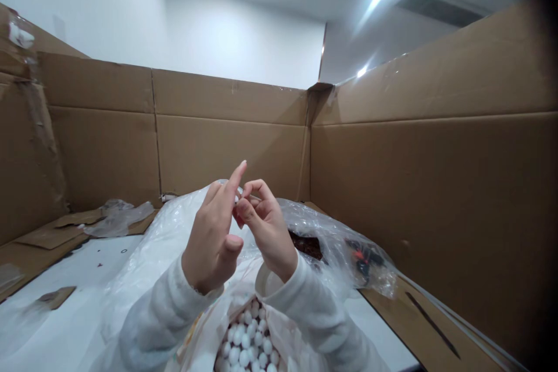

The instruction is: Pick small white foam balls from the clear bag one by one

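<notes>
My left hand [215,235] is raised in the middle of the view. Its index finger points up and its thumb stands apart, while the other fingers are partly hidden. Facing it, my right hand [269,224] has thumb and index finger curled together in a pinch. A small white piece [236,198] shows between the two hands by the right fingertips, mostly covered by fingers. Below my wrists, an open pale bag [288,334] contains many small white balls [246,340].
Behind my hands lies a large translucent plastic bag [161,250]. On the right, a clear bag [335,238] holds dark and red items. Cardboard walls [231,133] enclose the work surface. Cardboard scraps and crumpled plastic [120,218] lie at left; a dark strip [431,325] lies at right.
</notes>
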Demonstrator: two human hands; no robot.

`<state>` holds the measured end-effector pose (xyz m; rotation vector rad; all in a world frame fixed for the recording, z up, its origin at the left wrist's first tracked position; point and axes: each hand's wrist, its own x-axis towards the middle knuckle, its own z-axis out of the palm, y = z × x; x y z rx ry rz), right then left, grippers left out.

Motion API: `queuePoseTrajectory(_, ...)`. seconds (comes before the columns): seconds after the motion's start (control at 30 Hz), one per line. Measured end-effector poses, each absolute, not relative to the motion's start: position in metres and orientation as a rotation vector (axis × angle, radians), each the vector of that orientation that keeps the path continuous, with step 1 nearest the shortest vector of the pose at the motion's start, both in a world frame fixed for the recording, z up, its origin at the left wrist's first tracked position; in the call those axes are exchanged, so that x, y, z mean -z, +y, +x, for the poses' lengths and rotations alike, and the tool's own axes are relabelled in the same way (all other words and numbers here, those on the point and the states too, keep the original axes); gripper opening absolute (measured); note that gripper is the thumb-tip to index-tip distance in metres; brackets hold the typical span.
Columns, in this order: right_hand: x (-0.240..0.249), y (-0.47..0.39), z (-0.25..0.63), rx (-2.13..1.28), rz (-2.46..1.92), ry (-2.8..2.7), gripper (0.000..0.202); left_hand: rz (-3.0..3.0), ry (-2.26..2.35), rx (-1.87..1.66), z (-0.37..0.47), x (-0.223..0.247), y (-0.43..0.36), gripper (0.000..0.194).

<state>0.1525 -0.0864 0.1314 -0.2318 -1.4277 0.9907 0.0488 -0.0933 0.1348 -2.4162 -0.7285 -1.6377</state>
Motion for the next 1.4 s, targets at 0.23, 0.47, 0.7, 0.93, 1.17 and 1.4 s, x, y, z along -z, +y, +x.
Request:
queuePoseTrajectory(0.23,-0.133,-0.086,0.158,-1.012,-0.257,-1.461,0.026,-2.405,-0.725,1.648,0.053,-0.132,-0.100,0.089)
queuePoseTrajectory(0.47,-0.132,-0.083,0.154,-1.252,-0.185,-1.346,0.014,-2.350,-0.826,1.574,0.050,-0.137,-0.093,0.062)
queuePoseTrajectory(0.7,-0.137,-0.080,0.165,-1.444,-0.080,-1.019,0.016,-2.261,-0.860,1.539,0.045,-0.141,-0.092,0.041)
queuePoseTrajectory(0.93,-0.136,-0.059,0.173,-1.631,-0.141,-0.676,0.032,-2.343,-0.798,1.421,0.044,-0.138,-0.088,0.046)
queuePoseTrajectory(1.17,-0.133,-0.052,0.172,-1.628,-0.214,-0.650,0.031,-2.704,-0.740,1.222,0.040,-0.141,-0.097,0.030)
queuePoseTrajectory(1.4,-0.135,-0.050,0.173,-1.605,-0.179,-0.643,0.022,-3.262,-0.893,0.154,0.042,-0.131,-0.112,0.026)
